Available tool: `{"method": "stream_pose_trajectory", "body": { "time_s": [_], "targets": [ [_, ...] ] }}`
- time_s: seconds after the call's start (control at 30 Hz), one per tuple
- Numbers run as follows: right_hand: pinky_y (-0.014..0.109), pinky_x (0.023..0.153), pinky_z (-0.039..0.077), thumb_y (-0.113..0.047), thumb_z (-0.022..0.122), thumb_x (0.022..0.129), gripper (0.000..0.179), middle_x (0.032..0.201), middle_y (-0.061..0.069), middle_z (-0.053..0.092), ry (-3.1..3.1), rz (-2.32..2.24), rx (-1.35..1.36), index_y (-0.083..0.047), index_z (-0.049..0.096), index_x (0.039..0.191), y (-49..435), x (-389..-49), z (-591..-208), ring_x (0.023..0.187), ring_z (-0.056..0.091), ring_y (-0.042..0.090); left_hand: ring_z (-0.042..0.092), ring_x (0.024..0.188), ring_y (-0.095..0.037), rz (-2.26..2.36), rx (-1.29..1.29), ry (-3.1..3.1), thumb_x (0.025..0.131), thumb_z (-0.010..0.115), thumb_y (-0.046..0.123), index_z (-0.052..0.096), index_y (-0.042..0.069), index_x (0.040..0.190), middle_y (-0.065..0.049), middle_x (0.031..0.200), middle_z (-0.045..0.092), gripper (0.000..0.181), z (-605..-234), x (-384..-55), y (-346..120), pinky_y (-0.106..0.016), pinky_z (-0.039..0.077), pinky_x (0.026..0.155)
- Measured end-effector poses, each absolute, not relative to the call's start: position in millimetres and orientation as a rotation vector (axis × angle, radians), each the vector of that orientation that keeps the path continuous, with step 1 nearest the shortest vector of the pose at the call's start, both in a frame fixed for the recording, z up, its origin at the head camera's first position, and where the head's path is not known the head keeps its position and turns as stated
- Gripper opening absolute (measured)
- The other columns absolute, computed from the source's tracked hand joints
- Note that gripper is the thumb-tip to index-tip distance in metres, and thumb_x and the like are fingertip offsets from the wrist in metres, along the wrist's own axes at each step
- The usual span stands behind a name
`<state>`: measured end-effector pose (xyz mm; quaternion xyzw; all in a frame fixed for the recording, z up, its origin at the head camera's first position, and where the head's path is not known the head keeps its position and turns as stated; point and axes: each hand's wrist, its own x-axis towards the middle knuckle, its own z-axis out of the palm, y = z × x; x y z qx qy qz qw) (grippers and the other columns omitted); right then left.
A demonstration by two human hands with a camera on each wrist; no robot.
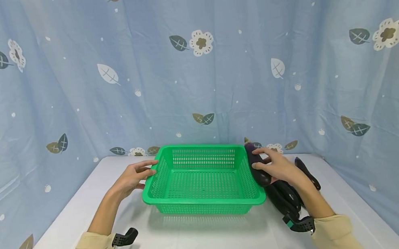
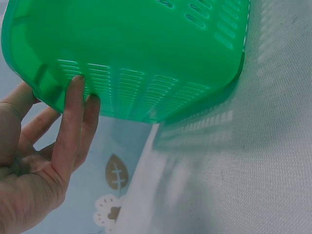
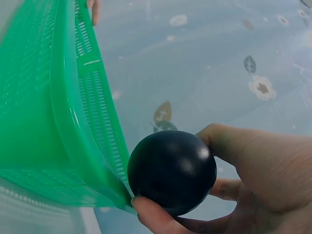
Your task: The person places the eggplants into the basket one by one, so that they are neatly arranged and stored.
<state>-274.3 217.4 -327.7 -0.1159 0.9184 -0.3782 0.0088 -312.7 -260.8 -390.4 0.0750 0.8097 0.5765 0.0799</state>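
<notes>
A green plastic basket (image 1: 202, 181) with slotted walls is in the middle of the white table. My left hand (image 1: 135, 176) grips its left rim; in the left wrist view, fingertips (image 2: 74, 90) press against the outer wall below the rim. With my right hand (image 1: 275, 167) I hold a dark purple eggplant (image 1: 256, 165) at the basket's right rim, its stem end pointing away from me. The right wrist view shows the rounded, glossy end of that eggplant (image 3: 171, 171) between thumb and fingers, right beside the green rim (image 3: 73, 117).
Several more eggplants (image 1: 280, 198) lie on the table to the right of the basket, partly hidden under my right forearm. Another slim eggplant (image 1: 307, 173) lies farther right. A blue patterned curtain (image 1: 195, 80) stands behind and around the table (image 1: 197, 246).
</notes>
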Motion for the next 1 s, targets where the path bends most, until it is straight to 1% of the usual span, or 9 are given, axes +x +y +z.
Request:
{"method": "stream_pose_trajectory", "body": {
  "time_s": [0.13, 0.23, 0.4, 0.73, 0.9, 1.0],
  "targets": [
    [0.034, 0.058, 0.058, -0.034, 0.063, 0.095, 0.056, 0.133, 0.034, 0.051, 2.864, -1.173, -0.366, -0.013, 0.045, 0.144, 215.6, -274.4, -328.4, 0.09, 0.067, 0.028, 0.045, 0.135, -0.04, 1.72, 0.223, 2.416, 0.094, 0.066, 0.033, 0.048, 0.02, 0.146, -0.019, 0.153, 0.041, 0.057, -389.7, -312.7, -259.9, -0.044, 0.057, 0.085],
    [0.035, 0.06, 0.058, -0.035, 0.062, 0.096, 0.056, 0.135, 0.034, 0.05, 2.858, -1.162, -0.359, -0.014, 0.044, 0.144, 214.8, -273.8, -327.1, 0.093, 0.067, 0.03, 0.044, 0.136, -0.04, 1.721, 0.214, 2.41, 0.094, 0.066, 0.033, 0.049, 0.021, 0.145, -0.017, 0.153, 0.041, 0.055, -391.0, -314.4, -260.3, -0.044, 0.057, 0.087],
    [0.039, 0.062, 0.059, -0.036, 0.062, 0.096, 0.057, 0.137, 0.033, 0.049, 2.855, -1.16, -0.366, -0.015, 0.043, 0.145, 213.7, -273.8, -324.8, 0.092, 0.066, 0.028, 0.044, 0.136, -0.039, 1.729, 0.214, 2.403, 0.094, 0.066, 0.033, 0.049, 0.022, 0.146, -0.017, 0.153, 0.041, 0.055, -392.2, -315.6, -261.9, -0.045, 0.057, 0.087],
    [0.037, 0.059, 0.058, -0.033, 0.063, 0.095, 0.055, 0.134, 0.032, 0.051, 2.846, -1.163, -0.377, -0.015, 0.044, 0.145, 204.7, -277.4, -323.6, 0.079, 0.065, 0.021, 0.042, 0.138, -0.039, 1.74, 0.211, 2.388, 0.092, 0.069, 0.037, 0.048, 0.022, 0.146, -0.017, 0.154, 0.04, 0.06, -393.5, -314.6, -262.8, -0.046, 0.056, 0.089],
    [0.035, 0.059, 0.058, -0.032, 0.063, 0.095, 0.055, 0.132, 0.03, 0.053, 2.833, -1.172, -0.376, -0.016, 0.045, 0.144, 198.2, -278.4, -324.7, 0.082, 0.067, 0.021, 0.043, 0.137, -0.039, 1.748, 0.216, 2.385, 0.091, 0.069, 0.038, 0.048, 0.022, 0.146, -0.017, 0.154, 0.04, 0.06, -394.9, -314.5, -263.1, -0.044, 0.057, 0.086],
    [0.036, 0.058, 0.058, -0.031, 0.063, 0.095, 0.055, 0.131, 0.03, 0.054, 2.809, -1.189, -0.39, -0.015, 0.045, 0.144, 194.7, -278.4, -324.6, 0.08, 0.067, 0.021, 0.044, 0.137, -0.039, 1.753, 0.221, 2.382, 0.092, 0.069, 0.037, 0.048, 0.022, 0.146, -0.017, 0.154, 0.04, 0.06, -395.4, -315.3, -263.0, -0.044, 0.057, 0.085]
  ]
}}
